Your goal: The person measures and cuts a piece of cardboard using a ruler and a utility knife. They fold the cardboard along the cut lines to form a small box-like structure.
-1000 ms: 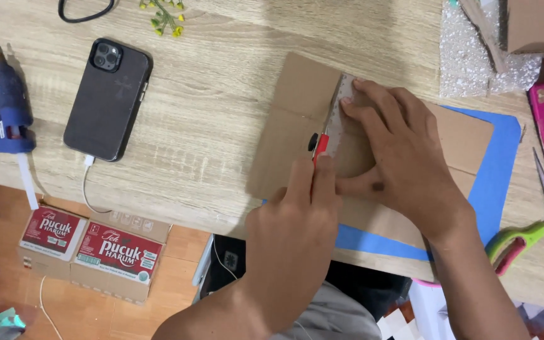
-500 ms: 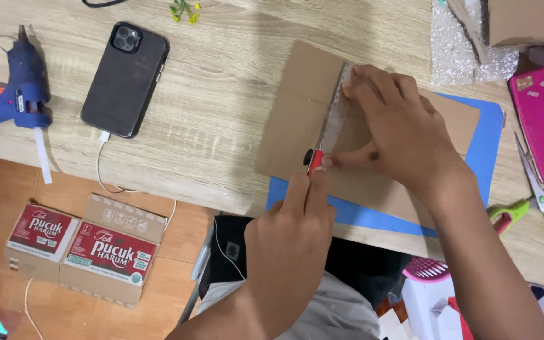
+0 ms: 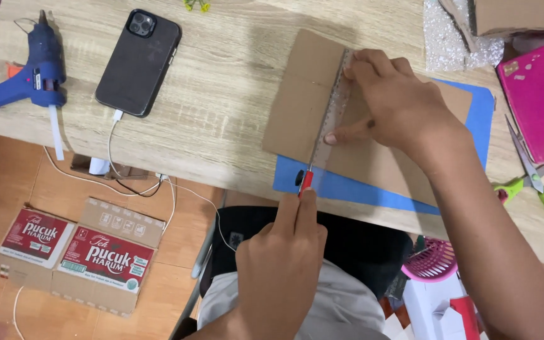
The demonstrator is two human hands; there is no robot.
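My right hand (image 3: 398, 107) presses flat on a clear ruler (image 3: 334, 107), which lies along a brown cardboard sheet (image 3: 300, 94). The cardboard rests on a blue mat (image 3: 354, 189) on the wooden table (image 3: 221, 82). My left hand (image 3: 281, 264) grips a red cutter (image 3: 306, 181), whose tip sits against the ruler's edge at the near edge of the cardboard, over the mat. Part of the cardboard is hidden under my right hand.
A black phone (image 3: 138, 62) on a white cable lies at the left, beside a blue glue gun (image 3: 36, 72). Green-handled scissors (image 3: 539, 186), a pink box (image 3: 539, 94) and bubble wrap (image 3: 454, 38) sit at the right. Printed cartons (image 3: 77, 252) stand on the floor.
My left hand has drawn the cutter along the ruler toward me, from mid-cardboard to its near edge. My right hand stays pressed on the ruler.
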